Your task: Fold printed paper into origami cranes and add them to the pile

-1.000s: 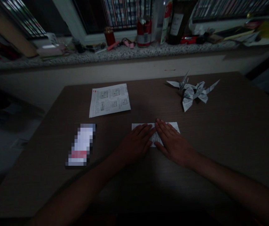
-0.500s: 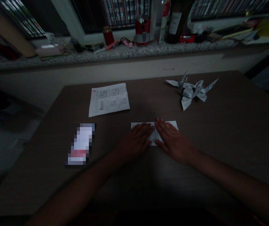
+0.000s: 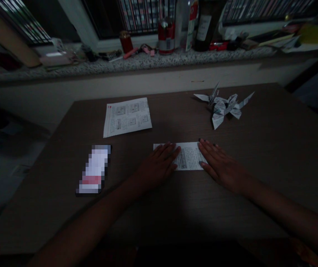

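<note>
A folded strip of printed paper (image 3: 189,155) lies flat on the brown table (image 3: 136,230) in front of me. My left hand (image 3: 159,161) rests flat on the strip's left part, fingers stretched out and covering much of that end. Over the right end lies my right hand (image 3: 220,165), its fingers extended and the palm reaching past the paper onto the table. Print and a small picture show on the stretch of paper between the two hands. Neither hand grips anything.
A printed sheet (image 3: 128,116) lies at the back left, with a phone (image 3: 95,168), its screen blurred, nearer me. Folded paper cranes (image 3: 225,105) sit at the back right. Behind the table, a granite sill (image 3: 136,61) holds a red can (image 3: 166,36), bottles and clutter.
My right hand has slid rightward along the strip, from near its middle to its right end, uncovering more print. My left hand stays nearly in place on the left part.
</note>
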A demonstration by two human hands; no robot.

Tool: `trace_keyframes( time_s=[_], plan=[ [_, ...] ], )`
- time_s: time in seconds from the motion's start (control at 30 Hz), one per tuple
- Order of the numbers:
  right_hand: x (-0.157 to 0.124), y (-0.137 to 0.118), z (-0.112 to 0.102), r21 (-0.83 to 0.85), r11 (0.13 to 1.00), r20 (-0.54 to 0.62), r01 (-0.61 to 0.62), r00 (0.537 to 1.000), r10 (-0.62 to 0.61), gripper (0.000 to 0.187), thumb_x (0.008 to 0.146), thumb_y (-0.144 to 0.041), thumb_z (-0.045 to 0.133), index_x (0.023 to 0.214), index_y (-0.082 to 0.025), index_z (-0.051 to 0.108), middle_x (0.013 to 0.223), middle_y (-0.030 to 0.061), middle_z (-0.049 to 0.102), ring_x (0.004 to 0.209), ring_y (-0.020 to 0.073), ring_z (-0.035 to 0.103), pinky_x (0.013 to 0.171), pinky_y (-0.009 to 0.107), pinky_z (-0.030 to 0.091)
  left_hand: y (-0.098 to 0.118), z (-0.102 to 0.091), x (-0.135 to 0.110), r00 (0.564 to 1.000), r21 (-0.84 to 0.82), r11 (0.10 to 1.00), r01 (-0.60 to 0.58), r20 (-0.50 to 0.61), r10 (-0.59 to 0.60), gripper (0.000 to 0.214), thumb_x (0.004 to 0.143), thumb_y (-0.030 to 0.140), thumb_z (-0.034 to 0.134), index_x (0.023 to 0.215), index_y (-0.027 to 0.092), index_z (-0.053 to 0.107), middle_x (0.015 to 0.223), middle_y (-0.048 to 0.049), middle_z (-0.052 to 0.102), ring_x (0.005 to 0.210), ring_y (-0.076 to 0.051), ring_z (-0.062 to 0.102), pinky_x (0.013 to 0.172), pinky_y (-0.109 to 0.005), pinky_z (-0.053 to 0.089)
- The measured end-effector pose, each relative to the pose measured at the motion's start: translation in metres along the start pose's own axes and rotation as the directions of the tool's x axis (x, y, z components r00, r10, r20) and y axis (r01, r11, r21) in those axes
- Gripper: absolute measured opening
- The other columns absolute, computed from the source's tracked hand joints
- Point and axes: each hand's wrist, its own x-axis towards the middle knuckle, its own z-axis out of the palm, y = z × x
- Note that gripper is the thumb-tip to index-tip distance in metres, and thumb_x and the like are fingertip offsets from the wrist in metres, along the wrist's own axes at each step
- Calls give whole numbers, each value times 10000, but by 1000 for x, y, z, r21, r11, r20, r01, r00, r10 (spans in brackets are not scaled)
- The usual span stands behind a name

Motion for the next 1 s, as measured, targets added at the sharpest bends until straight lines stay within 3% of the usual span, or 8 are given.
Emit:
trace_keyframes(
  time_s=[0.13, 0.27, 0.57, 0.67, 0.8, 1.0],
  plan=[
    [1, -1, 1, -6, 1000, 4, -10, 1000, 10, 737, 1104, -433, 334, 1664, -262, -115, 1722, 141, 204, 1576, 269, 221, 1262, 538, 290, -11, -2, -14, 999, 25, 999, 45, 16, -46, 591, 1128, 423, 233, 1669, 198, 154, 1740, -107, 135, 1618, -255, 62, 1313, -496, 120],
    [0, 0, 3, -4, 1000, -13, 4, 1000, -4, 739, 1106, -425, 325, 1660, -264, -137, 1721, 146, 201, 1575, 274, 220, 1258, 547, 295, -23, -6, -31, 997, 28, 997, 69, 39, -70, 583, 1130, 418, 225, 1673, 224, 136, 1742, -86, 123, 1617, -232, 68, 1314, -477, 123],
    [2, 2, -1, 42, 999, -33, 12, 999, -11, 726, 1102, -409, 354, 1670, -281, -80, 1726, 122, 206, 1574, 270, 238, 1256, 548, 297, -22, -8, -33, 995, 42, 995, 95, -20, -94, 615, 1101, 485, 357, 1646, 215, 267, 1724, -70, 230, 1602, -242, 189, 1317, -471, 163],
    [9, -1, -9, 42, 999, -74, 6, 997, -3, 717, 1102, -385, 356, 1673, -275, -63, 1729, 121, 200, 1585, 281, 199, 1251, 576, 293, -17, -8, -31, 995, -5, 996, 91, -47, -91, 618, 1091, 459, 393, 1627, 163, 305, 1709, -81, 277, 1599, -237, 200, 1310, -446, 217],
    [16, -27, -16, 58, 997, -99, 59, 994, -53, 763, 1084, -377, 418, 1675, -251, -48, 1728, 125, 187, 1589, 298, 176, 1259, 591, 269, -10, -5, -29, 990, -57, 992, 114, -74, -119, 616, 1086, 431, 406, 1613, 126, 313, 1692, -121, 313, 1582, -229, 260, 1300, -429, 253],
    [10, -83, -6, 256, 931, 78, 262, 954, -290, 823, 1035, -470, 519, 1678, -202, 81, 1709, 130, 237, 1581, 272, 216, 1273, 524, 278, -10, -2, -29, 991, -34, 994, 107, -76, -109, 582, 1105, 435, 340, 1625, 179, 297, 1702, -105, 292, 1589, -232, 240, 1304, -456, 219]
  ],
)
